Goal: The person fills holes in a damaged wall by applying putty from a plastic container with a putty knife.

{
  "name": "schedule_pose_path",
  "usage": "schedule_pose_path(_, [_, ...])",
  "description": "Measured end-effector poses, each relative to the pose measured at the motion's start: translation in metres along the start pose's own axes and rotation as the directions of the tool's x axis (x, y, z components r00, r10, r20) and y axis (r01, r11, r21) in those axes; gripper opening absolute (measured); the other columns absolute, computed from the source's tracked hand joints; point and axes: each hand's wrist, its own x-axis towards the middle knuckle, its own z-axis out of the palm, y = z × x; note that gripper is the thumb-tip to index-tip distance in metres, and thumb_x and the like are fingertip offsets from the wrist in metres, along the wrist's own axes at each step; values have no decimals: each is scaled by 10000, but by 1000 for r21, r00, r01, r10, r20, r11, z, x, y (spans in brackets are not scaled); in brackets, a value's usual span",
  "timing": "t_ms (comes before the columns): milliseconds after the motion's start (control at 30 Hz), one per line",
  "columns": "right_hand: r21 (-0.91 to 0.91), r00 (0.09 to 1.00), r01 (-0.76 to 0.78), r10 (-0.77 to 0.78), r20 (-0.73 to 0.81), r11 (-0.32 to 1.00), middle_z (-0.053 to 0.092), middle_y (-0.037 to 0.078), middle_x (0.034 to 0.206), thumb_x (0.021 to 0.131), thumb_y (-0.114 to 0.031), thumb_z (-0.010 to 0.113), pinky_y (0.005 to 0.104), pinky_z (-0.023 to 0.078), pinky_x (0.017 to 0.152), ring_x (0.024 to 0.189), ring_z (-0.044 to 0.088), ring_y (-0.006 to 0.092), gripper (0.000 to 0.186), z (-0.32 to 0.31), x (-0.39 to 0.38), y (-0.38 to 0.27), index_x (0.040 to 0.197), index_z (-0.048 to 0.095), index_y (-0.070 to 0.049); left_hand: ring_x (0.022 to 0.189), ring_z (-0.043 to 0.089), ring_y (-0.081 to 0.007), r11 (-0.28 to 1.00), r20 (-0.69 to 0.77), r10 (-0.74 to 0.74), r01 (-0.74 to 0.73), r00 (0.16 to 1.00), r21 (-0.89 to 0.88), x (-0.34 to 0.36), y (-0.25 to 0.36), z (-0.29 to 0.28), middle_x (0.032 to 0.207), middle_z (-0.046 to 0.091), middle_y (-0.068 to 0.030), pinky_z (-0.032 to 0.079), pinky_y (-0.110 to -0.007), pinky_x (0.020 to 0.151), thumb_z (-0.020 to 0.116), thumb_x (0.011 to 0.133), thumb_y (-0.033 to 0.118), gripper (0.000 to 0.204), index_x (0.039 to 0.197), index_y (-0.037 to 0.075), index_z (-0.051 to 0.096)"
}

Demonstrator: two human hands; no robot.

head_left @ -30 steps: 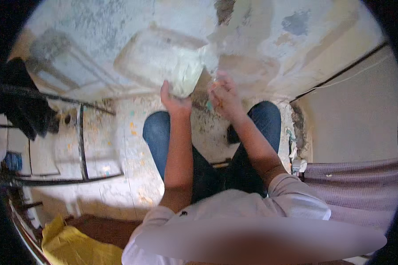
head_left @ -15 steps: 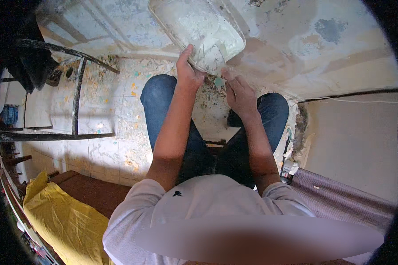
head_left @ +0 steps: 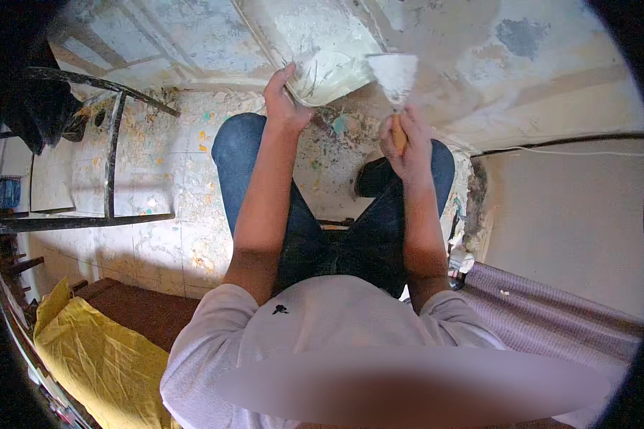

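Note:
My left hand (head_left: 288,104) grips the near left corner of a pale rectangular plastic tray (head_left: 266,44), thumb up along its rim. White paste (head_left: 329,77), like wall filler, lies thick and smeared in the tray's near end. In my right hand (head_left: 412,146) is a putty knife (head_left: 395,79), held by its wooden handle with the blade pointing away from me. White paste coats the blade, which stands apart from the tray on its right side. My fingers wrap the handle, partly hiding it.
A patchy, plastered wall (head_left: 472,64) rises ahead. Paint flakes and crumbs litter the tiled floor (head_left: 150,154). At left stands a dark metal frame (head_left: 114,157); behind it on the near side lies a yellow cloth (head_left: 96,350). A purplish textured fabric (head_left: 551,300) is at right.
My right hand has moved right, lifting the putty knife out of the tray with paste on its blade. My left hand and the tray have shifted slightly left, with the tray tilted differently.

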Motion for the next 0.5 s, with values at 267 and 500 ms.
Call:
schedule_pose_path(267, [-27,999,43,-43,-15,999,557,43,724,959,-226,479,195,313,374,392,390,84,216,-21,-30,10,1105,498,-67,1136,540,-352,998,-31,48,-47,998,30,-4,-1,8,1215,561,-156,425,-509,973,545,831,269,489,1251,25,492])
schedule_pose_path(500, [-913,829,402,-449,334,64,521,34,570,906,-124,576,265,376,498,519,457,101,298,-5,15,-70,1198,585,-63,1071,586,-330,994,-48,14,-9,999,106,-2,-3,4,1128,604,-154,460,-468,942,558,850,264,438,1198,0,528])
